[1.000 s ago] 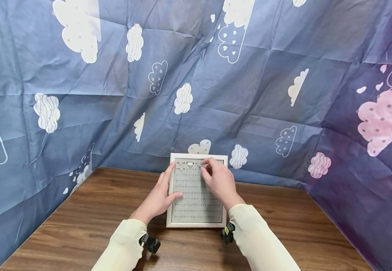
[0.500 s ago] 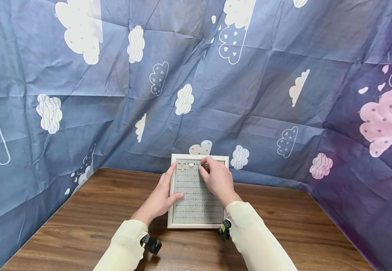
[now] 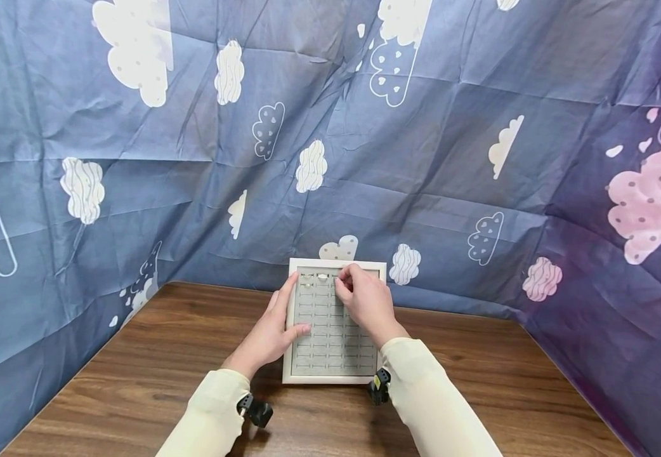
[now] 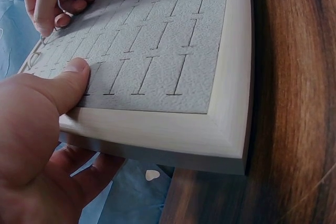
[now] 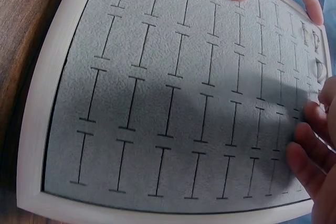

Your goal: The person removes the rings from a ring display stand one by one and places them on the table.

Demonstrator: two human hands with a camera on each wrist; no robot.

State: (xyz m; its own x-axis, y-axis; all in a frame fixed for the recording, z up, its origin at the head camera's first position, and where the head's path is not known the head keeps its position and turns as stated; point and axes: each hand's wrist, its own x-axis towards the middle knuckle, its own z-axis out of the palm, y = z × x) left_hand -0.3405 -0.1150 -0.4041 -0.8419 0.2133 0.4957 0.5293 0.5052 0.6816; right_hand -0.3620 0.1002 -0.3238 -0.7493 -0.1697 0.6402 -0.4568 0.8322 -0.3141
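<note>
The ring tray [image 3: 333, 343] lies flat on the wooden table [image 3: 136, 381], bare wood open on both sides and toward the person, its far edge close against the blue cloud-print cloth [image 3: 193, 190]. The left hand [image 3: 270, 330] grips the tray's left rim, thumb pressed on the slotted felt, fingers under the edge. Since a second ago the right hand [image 3: 365, 301] has barely shifted at the top row; it pinches what looks like a thin ring [image 4: 67, 4], though the view is poor.
</note>
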